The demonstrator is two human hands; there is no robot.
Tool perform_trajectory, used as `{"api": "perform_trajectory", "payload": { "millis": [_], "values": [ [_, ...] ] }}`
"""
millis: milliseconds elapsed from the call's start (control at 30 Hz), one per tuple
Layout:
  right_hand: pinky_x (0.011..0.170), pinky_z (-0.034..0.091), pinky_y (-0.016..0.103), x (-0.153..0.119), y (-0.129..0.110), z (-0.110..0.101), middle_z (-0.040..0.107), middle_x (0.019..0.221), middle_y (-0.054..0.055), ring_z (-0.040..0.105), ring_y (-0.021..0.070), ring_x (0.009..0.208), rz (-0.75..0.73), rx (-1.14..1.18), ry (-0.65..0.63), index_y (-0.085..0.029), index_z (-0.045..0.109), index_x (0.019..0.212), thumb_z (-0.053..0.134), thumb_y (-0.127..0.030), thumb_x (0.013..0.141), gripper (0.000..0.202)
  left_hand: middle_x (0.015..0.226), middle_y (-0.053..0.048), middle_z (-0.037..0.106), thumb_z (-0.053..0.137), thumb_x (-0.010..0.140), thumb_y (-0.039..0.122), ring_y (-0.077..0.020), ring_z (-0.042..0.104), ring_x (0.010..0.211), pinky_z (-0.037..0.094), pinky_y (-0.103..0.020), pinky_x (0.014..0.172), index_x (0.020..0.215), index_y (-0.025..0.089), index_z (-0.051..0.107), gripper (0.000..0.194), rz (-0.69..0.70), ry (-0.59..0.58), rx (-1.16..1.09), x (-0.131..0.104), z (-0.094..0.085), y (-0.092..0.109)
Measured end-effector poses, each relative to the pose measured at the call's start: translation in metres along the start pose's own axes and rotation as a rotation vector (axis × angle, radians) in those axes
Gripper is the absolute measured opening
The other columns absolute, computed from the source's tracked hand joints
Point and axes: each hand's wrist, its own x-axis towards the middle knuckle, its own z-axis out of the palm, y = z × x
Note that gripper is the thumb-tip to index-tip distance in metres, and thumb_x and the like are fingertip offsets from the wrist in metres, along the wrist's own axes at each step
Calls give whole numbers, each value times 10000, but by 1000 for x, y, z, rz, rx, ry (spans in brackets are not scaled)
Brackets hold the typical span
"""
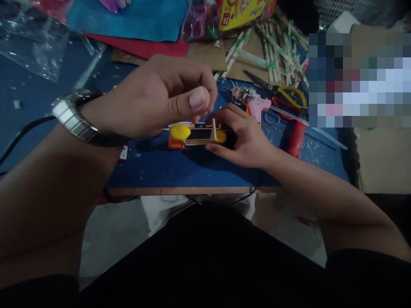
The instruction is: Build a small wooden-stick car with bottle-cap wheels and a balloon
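Observation:
A small frame of thin wooden sticks (199,141) sits on the blue table (154,171). At its left end are a yellow oval piece (180,132) and an orange piece (176,143); another yellow piece (220,136) is at the right end, beside a short upright stick (214,129). My right hand (242,139) is wrapped round the right end of the frame. Above the left part, my left hand (183,96) is closed, thumb against curled fingers; anything between the fingertips is too small to name. A metal watch band is on my left wrist.
Behind the hands lie a pink glue gun (257,107), yellow-handled scissors (293,95), loose sticks (272,64), cardboard (205,55), and red and blue sheets (128,19). A red cylinder (296,137) is right of my right hand. Clear plastic (35,47) lies far left.

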Motion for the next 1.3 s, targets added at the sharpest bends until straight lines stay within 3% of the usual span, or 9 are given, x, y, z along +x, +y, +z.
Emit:
{"api": "perform_trajectory", "payload": {
  "millis": [133, 200, 300, 433, 500, 700, 900, 1133, 1300],
  "values": [
    [823, 603, 427, 0, 3, -18, 708, 1138, 95, 665, 248, 932, 41, 127, 30, -237, 626, 1256, 778, -548, 968, 450, 924, -60, 719, 418, 970, 938, -212, 623, 777, 464, -414, 724, 1114, 266, 774, 774, 13, -53, 79, -1, -1, -1],
    [679, 530, 357, 4, 6, -33, 699, 1002, 59, 610, 187, 787, 120, 221, -11, -223, 654, 1150, 813, -515, 955, 385, 839, -62, 692, 383, 949, 972, -216, 602, 722, 437, -423, 684, 1099, 265, 799, 834, -22, -71, 93, -1, -2, -1],
    [553, 421, 309, 13, 9, -53, 644, 718, 0, 551, 135, 617, 279, 249, -205, -200, 676, 879, 807, -567, 966, 400, 784, -67, 675, 391, 915, 1007, -233, 621, 729, 463, -441, 687, 1055, 252, 818, 878, -52, -89, 49, -1, -2, 0],
    [424, 314, 288, 25, 8, -65, 595, 492, -30, 487, 104, 412, 496, 226, -525, -189, 718, 758, 753, -675, 984, 537, 883, -77, 752, 384, 945, 985, -234, 676, 806, 531, -426, 739, 975, 234, 814, 866, -23, -82, 36, 0, -1, 2],
    [407, 286, 286, 31, 5, -65, 561, 455, -36, 454, 92, 376, 525, 224, -595, -188, 708, 710, 778, -663, 971, 546, 908, -76, 771, 383, 975, 955, -225, 688, 819, 545, -403, 737, 967, 233, 814, 841, 15, -85, 30, 1, -2, 0],
    [457, 308, 277, 44, -9, -62, 492, 499, -27, 420, 98, 456, 773, 199, -641, -193, 651, 701, 792, -630, 968, 532, 922, -73, 802, 415, 1035, 872, -192, 722, 805, 555, -356, 736, 972, 213, 807, 769, 101, -124, 28, 3, -3, -8],
    [464, 293, 288, 48, -14, -59, 480, 539, -10, 410, 112, 494, 797, 130, -651, -203, 601, 667, 815, -620, 947, 545, 936, -74, 793, 403, 1058, 848, -180, 724, 815, 534, -334, 725, 988, 205, 796, 756, 111, -132, 44, 2, -4, -9],
    [447, 262, 269, 47, -13, -56, 422, 543, -31, 380, 106, 483, 839, 222, -617, -200, 650, 719, 819, -557, 961, 464, 952, -62, 772, 434, 1052, 846, -165, 705, 821, 513, -307, 698, 1114, 198, 761, 728, 119, -141, 26, 3, -2, -11],
    [448, 279, 250, 49, -19, -54, 384, 548, -50, 361, 97, 484, 891, 260, -608, -194, 623, 720, 801, -455, 995, 418, 963, -61, 781, 421, 1070, 826, -156, 708, 830, 508, -299, 709, 1072, 196, 799, 735, 142, -158, 40, 3, -2, -11]
  ]
}}
